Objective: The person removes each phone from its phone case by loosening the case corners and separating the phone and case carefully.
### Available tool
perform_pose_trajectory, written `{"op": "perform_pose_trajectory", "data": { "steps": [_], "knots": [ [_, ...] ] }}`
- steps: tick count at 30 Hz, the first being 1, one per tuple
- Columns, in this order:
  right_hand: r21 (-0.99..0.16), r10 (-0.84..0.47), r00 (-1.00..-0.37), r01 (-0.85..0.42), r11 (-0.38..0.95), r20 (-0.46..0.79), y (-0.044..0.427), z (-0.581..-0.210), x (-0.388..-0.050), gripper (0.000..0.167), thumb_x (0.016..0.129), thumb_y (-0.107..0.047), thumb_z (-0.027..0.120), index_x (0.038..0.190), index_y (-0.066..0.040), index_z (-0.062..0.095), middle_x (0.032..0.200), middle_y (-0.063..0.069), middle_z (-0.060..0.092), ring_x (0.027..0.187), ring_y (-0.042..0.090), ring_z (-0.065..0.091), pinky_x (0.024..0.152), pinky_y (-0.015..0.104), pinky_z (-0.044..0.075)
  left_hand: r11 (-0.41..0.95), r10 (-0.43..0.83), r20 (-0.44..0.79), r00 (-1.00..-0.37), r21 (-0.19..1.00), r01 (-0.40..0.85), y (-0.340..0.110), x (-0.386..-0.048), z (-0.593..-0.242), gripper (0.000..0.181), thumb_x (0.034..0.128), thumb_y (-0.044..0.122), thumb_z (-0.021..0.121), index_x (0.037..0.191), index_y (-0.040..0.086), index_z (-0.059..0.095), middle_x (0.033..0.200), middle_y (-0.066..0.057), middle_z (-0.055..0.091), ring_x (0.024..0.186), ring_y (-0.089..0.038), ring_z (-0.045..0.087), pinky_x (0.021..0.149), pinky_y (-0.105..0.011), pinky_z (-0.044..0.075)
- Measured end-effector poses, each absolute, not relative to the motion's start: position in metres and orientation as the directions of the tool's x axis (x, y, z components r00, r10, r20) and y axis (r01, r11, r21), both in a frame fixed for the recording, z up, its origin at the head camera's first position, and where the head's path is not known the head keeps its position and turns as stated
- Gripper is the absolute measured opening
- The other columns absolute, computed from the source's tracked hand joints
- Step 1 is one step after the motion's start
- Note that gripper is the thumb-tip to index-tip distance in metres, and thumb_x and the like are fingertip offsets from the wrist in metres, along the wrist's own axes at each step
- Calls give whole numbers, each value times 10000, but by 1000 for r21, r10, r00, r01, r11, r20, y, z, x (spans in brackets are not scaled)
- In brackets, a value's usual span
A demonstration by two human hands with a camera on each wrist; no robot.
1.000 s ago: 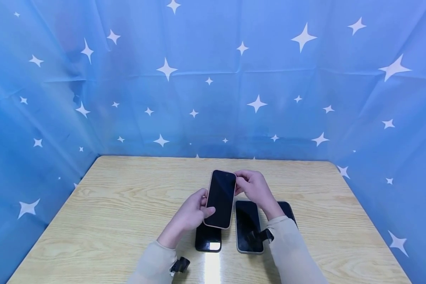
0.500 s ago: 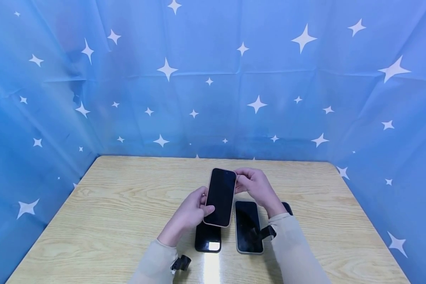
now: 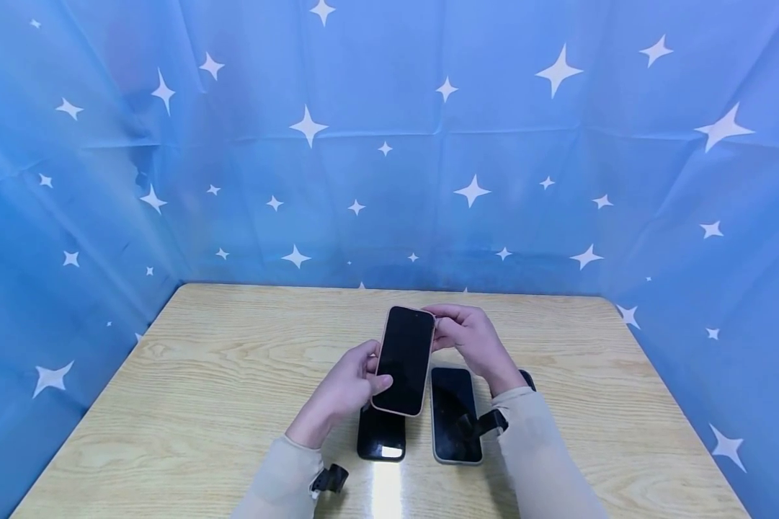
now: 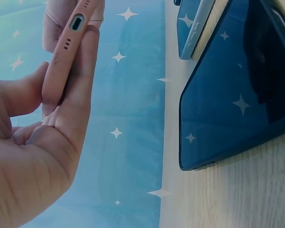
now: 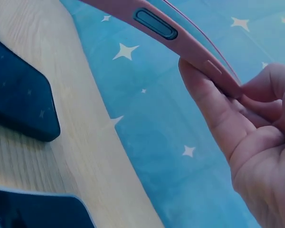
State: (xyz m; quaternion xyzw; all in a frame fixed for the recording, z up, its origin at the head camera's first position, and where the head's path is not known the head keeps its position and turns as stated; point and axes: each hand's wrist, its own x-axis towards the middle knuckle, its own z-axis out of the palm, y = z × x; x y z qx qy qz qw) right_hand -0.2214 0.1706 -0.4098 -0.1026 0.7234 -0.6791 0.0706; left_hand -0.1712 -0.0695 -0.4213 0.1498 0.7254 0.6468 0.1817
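"Where do we have the pink phone [image 3: 403, 360]?"

"We hold it up off the table [image 3: 201, 375], leaning slightly, front towards us. In the head view its lower end overlaps the black phone [image 3: 381, 440]"

"And our hands?"

"Our left hand [image 3: 349, 382] is clamped on its lower left side, thumb [image 3: 382, 383] across the front. Our right hand [image 3: 472, 342] pinches the edge near the upper right corner"

"What do the wrist views give us?"

"On the left, we see the port [image 4: 77, 22] in its bottom edge; on the right, an oblong key or slot [image 5: 156, 23], we can't tell which"

"Anything else around us?"

"The grey phone [image 3: 452, 414] lies flat beside the black one, just apart. Past our right wrist we glimpse a fourth phone [image 3: 527, 379], mostly hidden, and behind the table hangs a starry blue cloth [image 3: 389, 72]"
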Motion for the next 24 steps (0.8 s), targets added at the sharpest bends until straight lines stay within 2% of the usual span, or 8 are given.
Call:
{"op": "perform_pose_trajectory", "data": {
  "steps": [3, 7, 12, 17, 21, 24],
  "knots": [
    [-999, -241, -970, -38, 11, 35, 172, -411, -222, 398, 950, 29, 490, 1315, 130, 613, 1008, 110, 764, 715, 187, 725, 723, 353, 650, 109, 458, -64, -887, 994, -15, -69, -173, -421, 162, 961, -105, 580, 1100, -34, 537, 860, -52, 685, 708, -110, 628, 505, -214, 395],
    [-997, -256, -966, -2, -79, 22, 173, -411, -222, 405, 982, 22, 469, 1351, 165, 556, 980, 53, 761, 745, 176, 724, 707, 322, 645, 66, 473, -53, -879, 998, -24, -70, -175, -422, 178, 953, -126, 567, 1109, -46, 536, 861, -37, 682, 757, -101, 655, 641, -200, 489],
    [-985, -275, -961, 54, -162, -8, 173, -409, -222, 419, 1043, -18, 484, 1414, 178, 481, 989, 25, 764, 791, 165, 734, 717, 304, 641, 49, 477, -47, -877, 998, -26, -71, -176, -423, 145, 961, -110, 566, 1073, -37, 508, 815, -15, 608, 740, -98, 619, 661, -195, 465],
    [-989, -285, -958, 60, -133, -20, 169, -409, -223, 444, 1074, -72, 517, 1465, 131, 460, 1052, -3, 753, 859, 147, 732, 779, 299, 637, 39, 429, -58, -901, 998, -46, -72, -178, -425, 182, 957, -122, 560, 1124, -60, 522, 899, -61, 704, 776, -102, 686, 666, -199, 504],
    [-994, -277, -960, 60, -89, -33, 164, -411, -223, 436, 1091, -85, 489, 1478, 114, 454, 1049, 5, 726, 882, 135, 704, 808, 280, 626, 53, 376, -64, -924, 997, -47, -71, -179, -426, 181, 953, -115, 578, 1118, -64, 523, 901, -72, 683, 765, -98, 674, 635, -201, 476],
    [-997, -269, -962, 59, -55, -42, 161, -413, -223, 419, 1094, -93, 482, 1460, 111, 477, 1027, 33, 710, 869, 147, 689, 812, 278, 624, 56, 337, -66, -939, 997, -50, -69, -181, -426, 184, 960, -103, 585, 1134, -59, 541, 952, -113, 704, 795, -123, 689, 692, -220, 512]
  ]
}}
